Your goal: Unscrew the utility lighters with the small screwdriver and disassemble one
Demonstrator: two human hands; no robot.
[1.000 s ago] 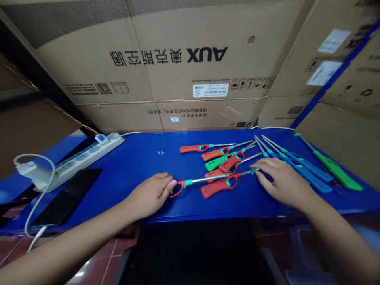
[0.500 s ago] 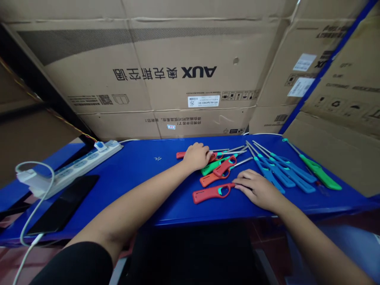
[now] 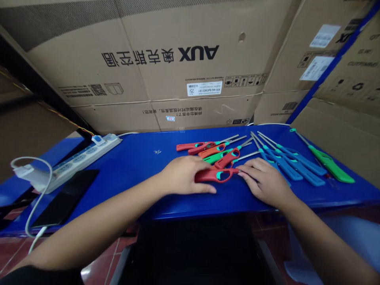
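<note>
My left hand (image 3: pixel 181 175) closes round the handle of a red long-nosed lighter (image 3: pixel 205 175), thumb along its near side. At the lighter's front end, the fingers of my right hand (image 3: pixel 265 183) pinch it and cover its metal nozzle. Just behind lies a loose row of lighters: a red one (image 3: pixel 185 147), an orange one (image 3: pixel 207 153), a green one (image 3: pixel 213 158) and another red one (image 3: pixel 225 160). Their nozzles point right. To the right of my right hand, several blue lighters (image 3: pixel 286 168) lie fanned out.
A green lighter (image 3: pixel 334 168) lies at the far right. On the left are a white power strip (image 3: pixel 80 157) with cables and a black flat device (image 3: pixel 67 196). Cardboard (image 3: pixel 166 85) walls the back of the blue table (image 3: pixel 142 158).
My left hand has left the rear lighters and come nearer, onto the front red lighter's handle. My right hand stays at its nozzle end. The camera view has shifted slightly.
</note>
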